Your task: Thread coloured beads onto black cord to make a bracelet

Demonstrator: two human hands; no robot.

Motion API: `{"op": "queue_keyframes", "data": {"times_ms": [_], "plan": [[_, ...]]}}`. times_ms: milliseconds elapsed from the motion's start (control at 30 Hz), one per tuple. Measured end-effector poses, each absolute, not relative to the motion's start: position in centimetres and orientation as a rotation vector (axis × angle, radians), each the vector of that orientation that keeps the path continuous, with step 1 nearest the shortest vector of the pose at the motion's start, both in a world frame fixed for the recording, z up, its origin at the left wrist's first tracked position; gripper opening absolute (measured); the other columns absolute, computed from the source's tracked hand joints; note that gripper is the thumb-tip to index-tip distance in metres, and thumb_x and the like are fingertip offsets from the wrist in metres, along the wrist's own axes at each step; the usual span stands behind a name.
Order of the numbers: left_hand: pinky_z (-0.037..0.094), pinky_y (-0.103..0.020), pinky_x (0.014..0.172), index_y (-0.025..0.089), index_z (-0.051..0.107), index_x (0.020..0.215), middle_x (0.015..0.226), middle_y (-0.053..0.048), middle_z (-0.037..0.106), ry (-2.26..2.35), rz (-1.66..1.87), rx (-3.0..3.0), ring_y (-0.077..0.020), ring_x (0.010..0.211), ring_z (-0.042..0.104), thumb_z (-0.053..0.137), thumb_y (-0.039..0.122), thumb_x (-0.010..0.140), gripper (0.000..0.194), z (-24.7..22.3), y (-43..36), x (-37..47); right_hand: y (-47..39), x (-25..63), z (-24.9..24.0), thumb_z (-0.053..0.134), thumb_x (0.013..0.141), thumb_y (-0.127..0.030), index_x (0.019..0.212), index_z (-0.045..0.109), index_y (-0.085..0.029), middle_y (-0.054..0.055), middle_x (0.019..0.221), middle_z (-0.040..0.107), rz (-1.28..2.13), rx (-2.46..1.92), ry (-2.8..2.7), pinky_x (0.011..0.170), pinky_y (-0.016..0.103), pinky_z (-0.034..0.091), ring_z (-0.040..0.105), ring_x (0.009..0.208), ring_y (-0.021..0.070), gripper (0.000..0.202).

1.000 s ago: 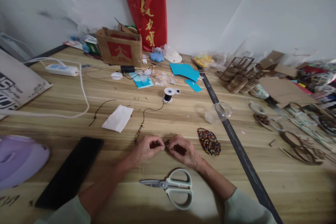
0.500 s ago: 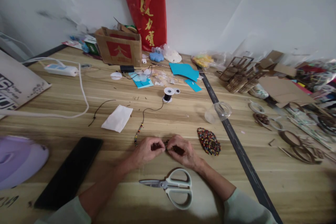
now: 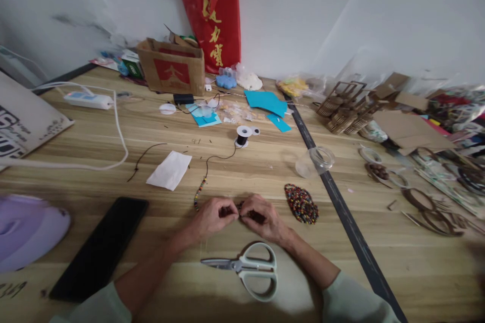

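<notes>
My left hand and my right hand face each other above the table, fingertips pinched close together. What the left pinch holds is too small to make out. Dark beads show by the right fingers, which are closed on them. A string of coloured beads runs from beside my left hand along black cord to a white spool. To the right of my right hand lies a coiled pile of multicoloured beads. Scissors with pale handles rest below the hands, blades pointing left.
A black phone and a purple object lie at the left. White paper is beyond my left hand. A clear container stands right of centre. A cardboard box and a red bag stand at the back.
</notes>
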State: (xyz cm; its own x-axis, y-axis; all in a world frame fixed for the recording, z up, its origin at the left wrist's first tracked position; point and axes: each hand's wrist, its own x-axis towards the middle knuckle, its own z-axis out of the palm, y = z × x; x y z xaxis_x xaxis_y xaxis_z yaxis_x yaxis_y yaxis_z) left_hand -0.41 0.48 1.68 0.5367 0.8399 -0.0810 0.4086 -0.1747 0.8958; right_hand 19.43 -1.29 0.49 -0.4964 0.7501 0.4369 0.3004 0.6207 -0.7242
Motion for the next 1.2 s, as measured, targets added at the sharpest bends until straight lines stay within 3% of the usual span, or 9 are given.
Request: {"op": "queue_keyframes", "data": {"times_ms": [1200], "plan": [[0.035, -0.020, 0.053, 0.014, 0.066, 0.068, 0.058, 0.002, 0.058, 1.054, 0.561, 1.829, -0.0097, 0.054, 0.046, 0.058, 0.013, 0.071, 0.009, 1.58, 0.54, -0.28, -1.25, 19.38, 0.72, 0.057, 0.091, -0.025, 0.087, 0.062, -0.018, 0.007, 0.079, 0.065, 0.704, -0.816, -2.105, 0.073, 0.032, 0.047, 0.058, 0.079, 0.0180, 0.009]]}}
